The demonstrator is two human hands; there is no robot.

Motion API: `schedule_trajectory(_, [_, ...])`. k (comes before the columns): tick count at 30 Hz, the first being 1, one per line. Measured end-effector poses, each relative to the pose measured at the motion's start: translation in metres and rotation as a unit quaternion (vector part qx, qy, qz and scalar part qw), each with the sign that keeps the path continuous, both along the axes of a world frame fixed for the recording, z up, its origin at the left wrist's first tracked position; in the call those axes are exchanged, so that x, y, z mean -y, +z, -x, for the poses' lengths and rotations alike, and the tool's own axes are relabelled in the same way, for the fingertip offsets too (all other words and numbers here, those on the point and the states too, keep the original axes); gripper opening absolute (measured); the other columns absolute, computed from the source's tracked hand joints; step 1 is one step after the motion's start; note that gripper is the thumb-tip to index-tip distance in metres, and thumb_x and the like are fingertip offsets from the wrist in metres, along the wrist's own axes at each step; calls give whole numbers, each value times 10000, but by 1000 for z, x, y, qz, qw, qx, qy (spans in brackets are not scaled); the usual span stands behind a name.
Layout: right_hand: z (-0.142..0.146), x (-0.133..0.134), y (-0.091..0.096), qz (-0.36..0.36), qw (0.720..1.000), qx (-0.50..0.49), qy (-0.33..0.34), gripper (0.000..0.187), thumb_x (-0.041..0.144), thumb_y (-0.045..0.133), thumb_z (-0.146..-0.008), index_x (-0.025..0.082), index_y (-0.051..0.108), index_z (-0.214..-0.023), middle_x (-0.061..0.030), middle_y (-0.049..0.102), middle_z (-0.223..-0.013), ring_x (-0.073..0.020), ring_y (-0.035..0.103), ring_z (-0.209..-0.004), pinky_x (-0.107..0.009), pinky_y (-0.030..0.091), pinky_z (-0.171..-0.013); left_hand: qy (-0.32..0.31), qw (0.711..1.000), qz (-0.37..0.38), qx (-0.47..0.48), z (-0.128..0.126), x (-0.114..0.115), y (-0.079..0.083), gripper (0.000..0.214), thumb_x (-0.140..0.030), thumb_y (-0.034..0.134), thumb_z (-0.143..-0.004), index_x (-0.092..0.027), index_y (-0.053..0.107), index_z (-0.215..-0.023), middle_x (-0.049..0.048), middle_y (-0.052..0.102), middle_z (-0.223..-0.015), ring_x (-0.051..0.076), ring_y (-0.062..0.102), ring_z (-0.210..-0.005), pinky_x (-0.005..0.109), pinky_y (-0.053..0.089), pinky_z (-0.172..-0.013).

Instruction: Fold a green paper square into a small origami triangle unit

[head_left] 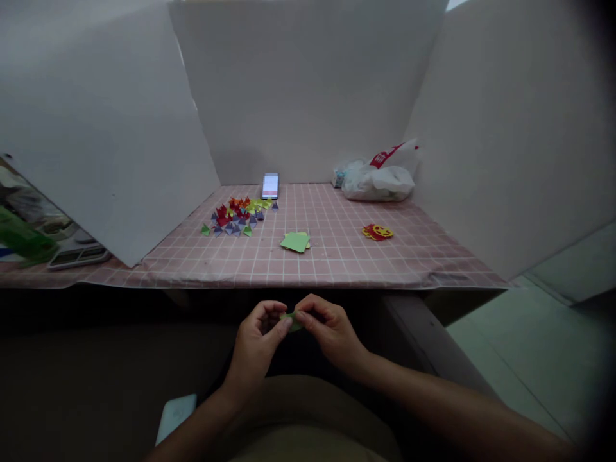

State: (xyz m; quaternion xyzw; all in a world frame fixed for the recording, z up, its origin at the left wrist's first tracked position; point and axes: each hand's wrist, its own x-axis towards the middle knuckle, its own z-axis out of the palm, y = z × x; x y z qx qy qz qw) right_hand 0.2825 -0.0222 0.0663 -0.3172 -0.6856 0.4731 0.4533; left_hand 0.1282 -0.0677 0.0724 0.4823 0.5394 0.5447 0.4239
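Observation:
Between my two hands, in front of the table edge and above my lap, is a small piece of green paper [295, 325], partly covered by fingers. My left hand [260, 333] pinches its left side with thumb and fingers. On the right side, my right hand [332, 330] grips the same paper between thumb and forefinger. Straight ahead on the table lies a small stack of square paper sheets [295, 242], light green on top with yellow showing beneath. Farther left sits a cluster of small folded paper pieces [235, 218] in red, orange, yellow, purple and green.
A lit phone [270, 185] stands at the back of the pink checked table [337, 266]. Red and yellow paper cut-outs [377, 232] lie to the right, with a white plastic bag [380, 181] behind. White panels [312, 90] enclose three sides. A scale [79, 255] sits far left.

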Motion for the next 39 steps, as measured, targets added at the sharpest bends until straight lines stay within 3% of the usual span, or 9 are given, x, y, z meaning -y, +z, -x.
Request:
schedule_trajectory(5, [-1,0,0,-5,1000,7,-14,157,276,587,-888,183,631,-769,-5,583,-719,-146,530,-682,-263,416,-646,-13,1000,27,0,4,-1,0,179,-329,711,-761,-156,667,-742,-3,629,-690,135,550,-649,247,434,-628])
schedule_trajectory(13, [2,0,2,-5,999,8,-41,178,278,572,-890,182,599,-743,-1,580,-701,-143,528,-664,-254,416,-625,-17,999,24,44,-4,-3,-1,188,-342,705,-763,-163,650,-764,-10,623,-696,137,555,-662,244,436,-642])
schedule_trajectory(16, [3,0,2,16,999,3,-49,186,300,577,-882,180,596,-740,-2,589,-693,-147,535,-662,-255,429,-623,-52,998,40,22,-5,-5,-2,235,-378,681,-776,-158,637,-707,-7,609,-648,142,548,-630,250,430,-625])
schedule_trajectory(20, [4,-1,2,37,998,-6,-50,199,318,583,-871,180,587,-728,1,585,-683,-145,529,-652,-256,428,-617,-43,998,40,-7,-5,-6,-5,311,-397,671,-778,-171,561,-596,-15,568,-577,134,511,-576,249,406,-590])
schedule_trajectory(27, [5,-2,1,77,996,-17,-48,201,306,589,-850,176,566,-698,12,554,-657,-136,498,-630,-259,415,-609,-51,998,44,-13,-3,-6,-7,299,-385,671,-768,-176,547,-594,-19,563,-550,126,497,-540,246,386,-566])
schedule_trajectory(34, [4,-2,3,44,998,-2,-52,222,322,562,-880,181,544,-708,10,536,-669,-136,484,-636,-254,400,-602,-51,998,30,-1,-5,-6,-5,277,-360,662,-780,-173,548,-611,-23,560,-568,124,491,-552,241,380,-568])
schedule_trajectory(39, [3,-7,3,66,998,-7,3,195,336,587,-869,178,562,-757,16,549,-665,-122,492,-604,-240,399,-574,-51,998,23,-5,-7,-7,-5,282,-351,652,-795,-171,536,-611,-36,526,-570,115,467,-556,230,366,-557])
